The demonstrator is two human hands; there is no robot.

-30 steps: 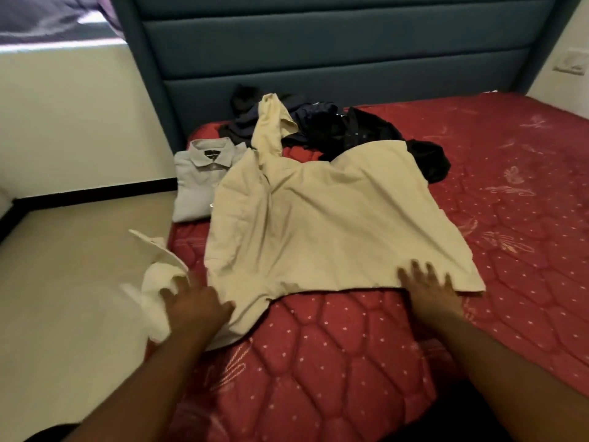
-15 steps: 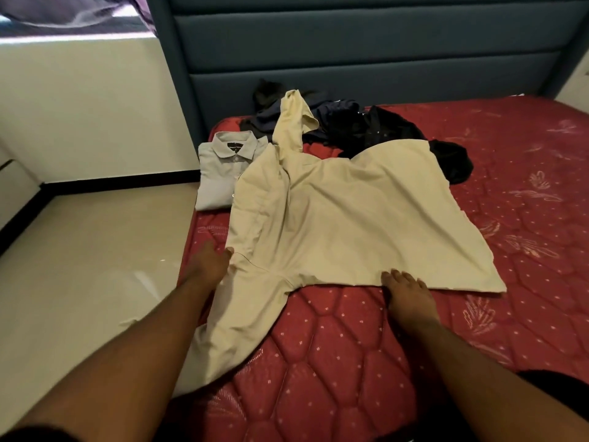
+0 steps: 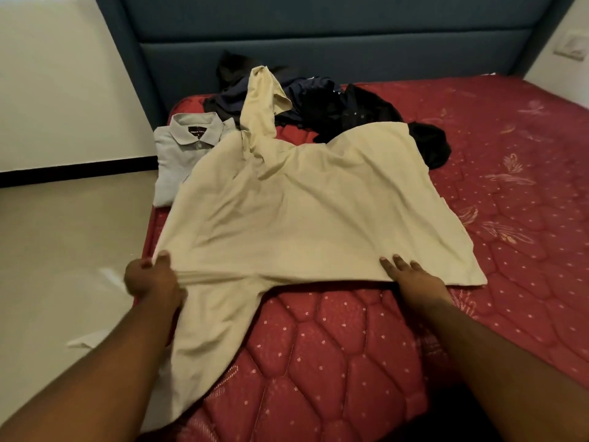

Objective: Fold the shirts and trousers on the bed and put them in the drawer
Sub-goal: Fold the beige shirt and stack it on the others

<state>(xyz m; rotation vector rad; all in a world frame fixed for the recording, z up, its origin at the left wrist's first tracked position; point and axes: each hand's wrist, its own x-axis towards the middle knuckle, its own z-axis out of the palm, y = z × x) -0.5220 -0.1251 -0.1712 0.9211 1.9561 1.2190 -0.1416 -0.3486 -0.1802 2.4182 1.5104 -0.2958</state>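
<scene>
Flat on the red bed (image 3: 478,186) lies the cream shirt (image 3: 302,212); the left hand (image 3: 149,279) grips bunched fabric at its near-left edge, while the right hand (image 3: 414,275) presses its hem with straight fingers.

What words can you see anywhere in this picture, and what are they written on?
Dark neck label inside the collar of the folded grey shirt: one line of pale letters, too small and blurred to read.
No other writing shows: none on the cream shirt, the dark clothes or the red mattress.
</scene>
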